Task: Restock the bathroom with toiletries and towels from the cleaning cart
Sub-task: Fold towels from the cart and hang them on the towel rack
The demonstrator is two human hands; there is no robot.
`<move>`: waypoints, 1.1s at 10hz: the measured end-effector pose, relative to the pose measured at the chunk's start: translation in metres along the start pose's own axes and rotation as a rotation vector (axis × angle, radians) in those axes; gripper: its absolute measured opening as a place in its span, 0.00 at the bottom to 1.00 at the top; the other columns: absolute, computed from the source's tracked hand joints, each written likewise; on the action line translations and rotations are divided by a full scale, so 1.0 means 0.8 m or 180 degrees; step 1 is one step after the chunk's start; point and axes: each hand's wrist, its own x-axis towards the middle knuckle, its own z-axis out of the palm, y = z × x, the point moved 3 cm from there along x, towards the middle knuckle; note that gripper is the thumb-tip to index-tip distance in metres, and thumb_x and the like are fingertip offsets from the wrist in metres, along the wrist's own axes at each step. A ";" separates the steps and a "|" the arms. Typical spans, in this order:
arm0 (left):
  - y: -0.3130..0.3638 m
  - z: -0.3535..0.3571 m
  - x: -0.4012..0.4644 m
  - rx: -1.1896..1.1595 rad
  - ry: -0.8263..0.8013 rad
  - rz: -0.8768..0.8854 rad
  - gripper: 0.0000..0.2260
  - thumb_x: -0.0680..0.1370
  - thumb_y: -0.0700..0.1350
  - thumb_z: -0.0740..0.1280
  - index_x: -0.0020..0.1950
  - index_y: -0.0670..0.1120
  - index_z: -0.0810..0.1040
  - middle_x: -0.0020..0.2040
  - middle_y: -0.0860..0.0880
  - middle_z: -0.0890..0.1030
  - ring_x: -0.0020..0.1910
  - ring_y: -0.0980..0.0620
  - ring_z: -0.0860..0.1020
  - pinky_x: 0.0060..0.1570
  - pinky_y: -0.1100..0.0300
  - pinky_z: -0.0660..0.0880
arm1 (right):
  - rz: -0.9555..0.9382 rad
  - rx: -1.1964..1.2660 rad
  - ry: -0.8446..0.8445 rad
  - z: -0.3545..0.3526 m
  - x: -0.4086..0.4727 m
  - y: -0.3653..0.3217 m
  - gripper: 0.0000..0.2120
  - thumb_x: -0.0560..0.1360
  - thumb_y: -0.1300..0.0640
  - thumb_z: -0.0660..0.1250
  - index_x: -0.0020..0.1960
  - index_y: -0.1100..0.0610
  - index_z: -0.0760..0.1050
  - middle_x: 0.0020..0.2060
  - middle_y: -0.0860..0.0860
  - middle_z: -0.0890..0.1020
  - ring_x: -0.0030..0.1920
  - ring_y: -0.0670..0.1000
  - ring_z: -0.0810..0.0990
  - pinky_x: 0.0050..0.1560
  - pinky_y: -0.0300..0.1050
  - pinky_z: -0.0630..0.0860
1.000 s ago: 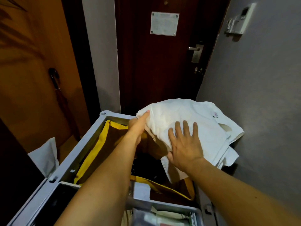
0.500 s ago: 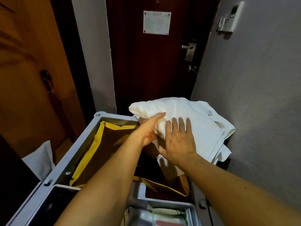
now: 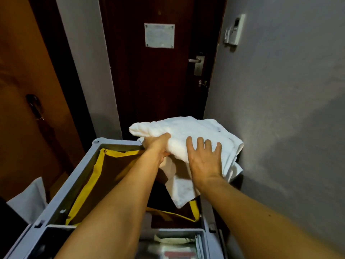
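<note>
A bundle of white towels point(image 3: 196, 131) is held over the far right corner of the grey cleaning cart point(image 3: 61, 199). My left hand point(image 3: 156, 144) grips the bundle's left fold, thumb on top and fingers tucked underneath. My right hand point(image 3: 204, 159) lies flat on the towels' near side with fingers spread. One loose towel end hangs down into the cart's brown bag with yellow trim point(image 3: 97, 176).
A dark wooden door point(image 3: 158, 81) with a metal handle point(image 3: 196, 60) stands straight ahead. A grey wall point(image 3: 280, 109) runs close along the right, an orange panel point(image 3: 22, 90) on the left. White cloth point(image 3: 28, 200) hangs beside the cart's left; a tray of supplies point(image 3: 173, 245) sits nearest me.
My left hand slid from the bundle's left end toward the middle and took hold of the fold. The towels rose slightly; the view tilted down and shifted a little.
</note>
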 end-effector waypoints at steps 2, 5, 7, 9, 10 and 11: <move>0.019 -0.011 0.008 -0.0006 -0.0002 -0.0042 0.29 0.76 0.55 0.70 0.72 0.45 0.67 0.62 0.40 0.78 0.57 0.40 0.79 0.57 0.44 0.78 | 0.0175 0.0459 0.0304 -0.014 -0.002 0.024 0.25 0.74 0.67 0.65 0.69 0.57 0.64 0.60 0.55 0.74 0.59 0.57 0.74 0.49 0.49 0.73; 0.051 -0.020 0.022 -0.0017 0.0033 0.0323 0.25 0.78 0.34 0.63 0.74 0.47 0.66 0.62 0.40 0.76 0.56 0.40 0.79 0.37 0.52 0.80 | 0.1794 0.1437 0.0698 -0.008 0.007 0.060 0.23 0.76 0.56 0.68 0.69 0.49 0.67 0.66 0.52 0.72 0.64 0.56 0.71 0.63 0.53 0.66; 0.098 0.015 0.001 0.0459 -0.0423 0.1349 0.12 0.70 0.29 0.60 0.52 0.32 0.74 0.43 0.41 0.76 0.43 0.42 0.76 0.37 0.51 0.72 | 0.1839 0.2755 0.1328 -0.041 0.033 0.062 0.24 0.73 0.63 0.64 0.68 0.51 0.71 0.64 0.53 0.70 0.56 0.58 0.74 0.47 0.46 0.67; 0.147 0.011 -0.036 0.0130 -0.0529 0.1829 0.08 0.71 0.30 0.62 0.49 0.30 0.73 0.43 0.41 0.75 0.41 0.44 0.74 0.39 0.46 0.71 | 0.1267 0.3198 0.1948 -0.088 0.051 0.060 0.21 0.72 0.61 0.65 0.65 0.53 0.73 0.62 0.54 0.71 0.56 0.55 0.74 0.51 0.47 0.72; 0.174 -0.007 -0.053 0.0013 -0.0479 0.1968 0.10 0.71 0.30 0.63 0.51 0.29 0.74 0.44 0.40 0.76 0.42 0.43 0.75 0.40 0.46 0.73 | 0.1521 0.3974 0.1973 -0.115 0.056 0.050 0.19 0.78 0.55 0.65 0.67 0.45 0.70 0.59 0.43 0.73 0.52 0.41 0.74 0.47 0.47 0.76; 0.195 -0.026 -0.079 -0.0137 -0.0357 0.2081 0.13 0.69 0.32 0.64 0.53 0.30 0.75 0.43 0.40 0.77 0.42 0.44 0.77 0.40 0.47 0.74 | 0.1086 0.3669 0.2045 -0.141 0.061 0.039 0.17 0.79 0.55 0.63 0.66 0.44 0.70 0.56 0.41 0.72 0.52 0.39 0.72 0.44 0.34 0.72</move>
